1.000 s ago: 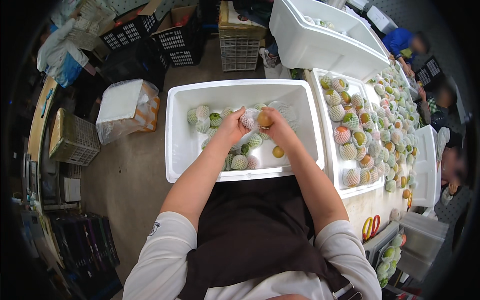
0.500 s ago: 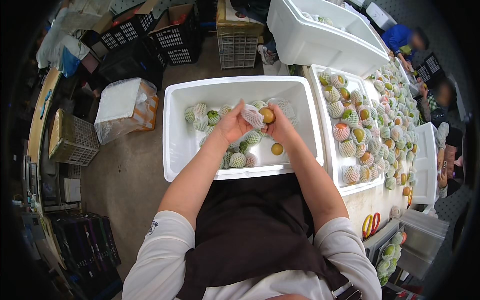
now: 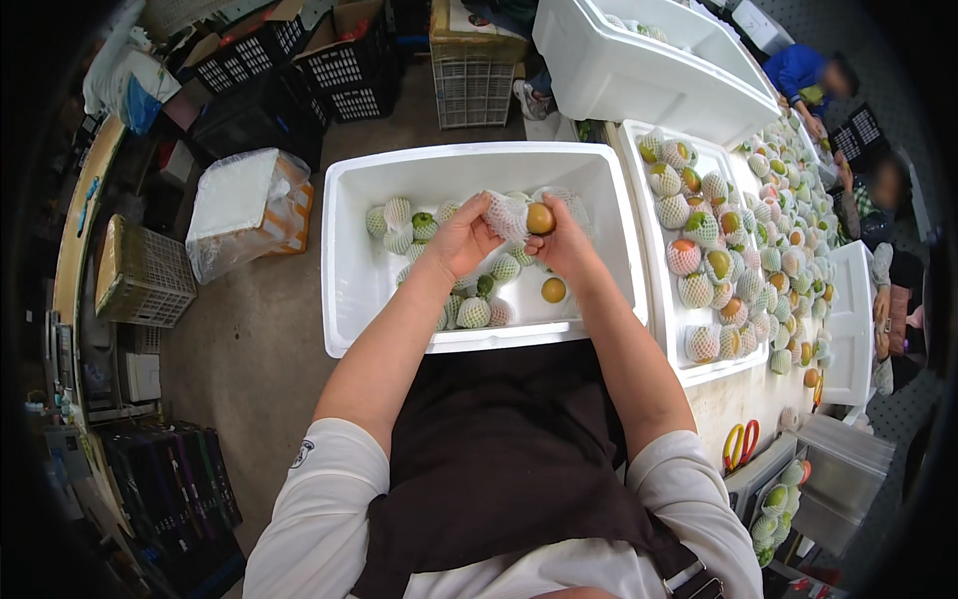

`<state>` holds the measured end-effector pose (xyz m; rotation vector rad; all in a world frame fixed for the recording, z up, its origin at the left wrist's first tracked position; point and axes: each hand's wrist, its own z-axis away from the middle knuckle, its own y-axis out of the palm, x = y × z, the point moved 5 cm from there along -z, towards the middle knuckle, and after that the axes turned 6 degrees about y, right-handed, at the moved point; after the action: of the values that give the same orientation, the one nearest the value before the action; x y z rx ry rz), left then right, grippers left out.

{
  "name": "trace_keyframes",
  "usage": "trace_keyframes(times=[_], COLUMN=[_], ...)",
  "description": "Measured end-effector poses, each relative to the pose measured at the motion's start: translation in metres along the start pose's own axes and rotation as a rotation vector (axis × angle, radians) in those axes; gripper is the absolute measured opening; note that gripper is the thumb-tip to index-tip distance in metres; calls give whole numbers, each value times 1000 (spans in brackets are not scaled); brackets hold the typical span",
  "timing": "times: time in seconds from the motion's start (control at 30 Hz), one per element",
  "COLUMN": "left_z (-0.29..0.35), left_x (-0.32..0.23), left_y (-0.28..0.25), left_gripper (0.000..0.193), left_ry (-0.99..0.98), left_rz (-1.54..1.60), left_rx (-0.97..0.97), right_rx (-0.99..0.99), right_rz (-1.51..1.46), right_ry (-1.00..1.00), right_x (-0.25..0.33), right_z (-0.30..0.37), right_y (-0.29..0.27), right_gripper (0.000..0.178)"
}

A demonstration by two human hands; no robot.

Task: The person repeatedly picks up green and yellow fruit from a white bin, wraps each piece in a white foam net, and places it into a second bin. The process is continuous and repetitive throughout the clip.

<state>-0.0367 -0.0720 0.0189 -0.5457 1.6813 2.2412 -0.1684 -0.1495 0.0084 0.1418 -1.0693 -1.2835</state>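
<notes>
Over a white foam box [image 3: 334, 250], my left hand [image 3: 467, 238] pinches a white foam net sleeve [image 3: 507, 216] and holds it stretched toward the right. Beside the sleeve's mouth, my right hand [image 3: 561, 240] grips a round orange-brown fruit [image 3: 540, 219]. The fruit lies against the sleeve; whether its far side is inside the net I cannot tell. Several net-wrapped green fruits [image 3: 473, 312] lie in the box below my hands. One bare orange-brown fruit [image 3: 553, 291] rests on the box floor under my right wrist. My forearms hide part of the contents.
To the right, a foam tray [image 3: 679, 371] holds several netted fruits, with a heap of more [image 3: 788, 265] beyond. Red-and-yellow scissors [image 3: 740, 446] lie on the table. A large foam box [image 3: 639, 85] stands behind. Two people work at far right. Crates [image 3: 344, 60] and a plastic-wrapped box [image 3: 244, 205] stand left.
My left hand has drawn the net sleeve out longer and slightly upward. The fruit in my right hand has shifted a little up and right, showing more of its face.
</notes>
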Motion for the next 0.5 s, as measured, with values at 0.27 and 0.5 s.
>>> trace_keyframes(times=[0.27, 0.5], left_z=[-19, -8], left_x=[-12, -4], left_y=[-40, -30], left_gripper=[21, 26], left_ry=[212, 193], left_rz=[-99, -559], left_rx=[-132, -247], right_rx=[89, 73], right_rz=[-7, 177], right_ry=[-174, -241], right_x=[4, 10], right_z=[-6, 8], right_y=[-9, 8], right_gripper=[35, 47])
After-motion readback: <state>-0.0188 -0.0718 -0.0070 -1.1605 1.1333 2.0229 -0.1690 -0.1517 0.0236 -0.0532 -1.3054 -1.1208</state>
